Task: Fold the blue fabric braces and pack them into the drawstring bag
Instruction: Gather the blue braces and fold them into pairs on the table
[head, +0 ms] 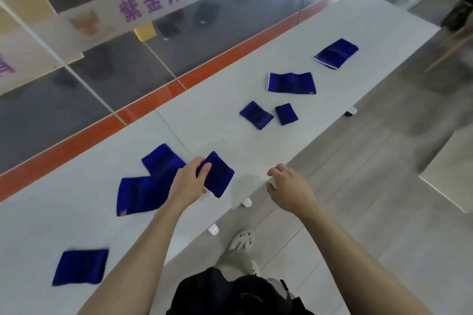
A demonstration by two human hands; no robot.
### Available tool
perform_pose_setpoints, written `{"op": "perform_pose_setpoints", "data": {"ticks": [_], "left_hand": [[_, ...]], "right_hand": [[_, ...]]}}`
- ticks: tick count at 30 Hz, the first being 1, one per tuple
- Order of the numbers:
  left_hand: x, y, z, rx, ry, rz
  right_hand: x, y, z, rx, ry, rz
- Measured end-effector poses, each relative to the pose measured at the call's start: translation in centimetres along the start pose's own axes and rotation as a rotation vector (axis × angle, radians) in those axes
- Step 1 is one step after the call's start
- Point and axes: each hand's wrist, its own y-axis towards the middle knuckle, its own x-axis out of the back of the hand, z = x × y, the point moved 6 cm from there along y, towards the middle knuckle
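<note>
Several blue fabric braces lie spread over a long white table (230,140). My left hand (188,181) grips one small blue brace (218,176) near the table's front edge, thumb on top. Two larger braces (143,192) overlap just left of that hand. My right hand (289,186) hovers to the right at the table edge, fingers apart and holding nothing. Another brace (80,267) lies at the near left. Further off lie two small braces (256,114) (286,114) and two larger ones (291,83) (335,53). A dark bag (230,294) hangs at my waist.
A glass wall with an orange strip (153,100) and purple lettering runs along the table's far side. Grey tiled floor (358,161) lies to the right, with my shoe (242,239) below the table edge. A wooden chair leg (450,51) stands at far right.
</note>
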Motion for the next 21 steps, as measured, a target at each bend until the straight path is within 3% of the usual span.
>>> {"op": "perform_pose_setpoints", "data": {"ticks": [7,15,21], "left_hand": [[-3.5,10.1,-4.0,0.004,-0.215,-0.035],[-6.9,19.1,-7.4,0.128,-0.331,0.019],[-7.2,20.2,-7.1,0.266,-0.323,-0.022]], "right_hand": [[2.9,9.3,-7.7,-0.147,0.052,-0.058],[5.7,20.6,-14.0,-0.271,0.206,-0.118],[3.9,27.3,-16.4,-0.326,0.206,0.026]]}}
